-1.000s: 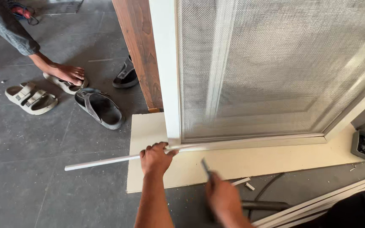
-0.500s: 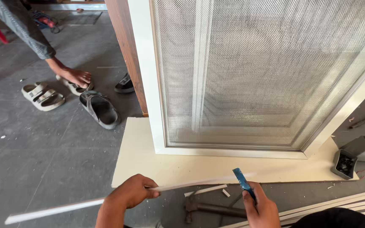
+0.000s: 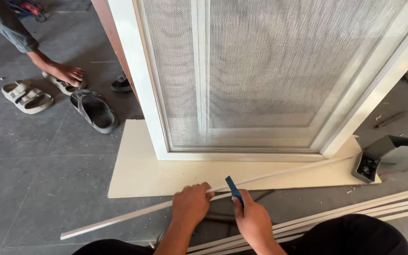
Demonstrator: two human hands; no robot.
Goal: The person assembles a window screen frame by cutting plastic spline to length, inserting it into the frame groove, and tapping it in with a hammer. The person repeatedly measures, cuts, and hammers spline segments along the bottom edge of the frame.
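Screened frame (image 3: 270, 71) cut off at top and right edges, blue tool (image 3: 233, 188) mostly buried in right hand (image 3: 253, 219), co-worker's arm (image 3: 22, 40) cropped at upper left — strip bundle (image 3: 378, 208) running off right.

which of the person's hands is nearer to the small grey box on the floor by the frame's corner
Right. The right hand, holding a blue tool, is on the side toward the grey box. The left hand grips the long white strip farther left, away from it.

Bare forearms, no sleeves; dark trousers at the knees.
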